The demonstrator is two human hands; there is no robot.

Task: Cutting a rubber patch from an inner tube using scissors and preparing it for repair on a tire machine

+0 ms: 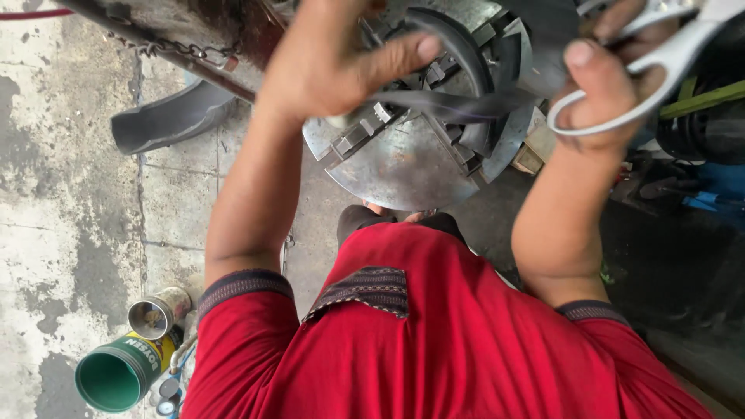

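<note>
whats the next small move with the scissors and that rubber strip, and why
Probably bring the blades onto the taut black rubber strip and close them. The left hand pinches one end, stretching it over the round metal plate, while the right hand grips the white-handled scissors beside its other end.

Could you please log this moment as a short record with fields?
left hand: left hand pinches a black rubber strip
right hand: right hand grips white-handled scissors
below hands: round metal turntable with clamps
floor: grey concrete floor, curved black rubber piece
lower left: green can, metal can
clothing: red shirt
</note>
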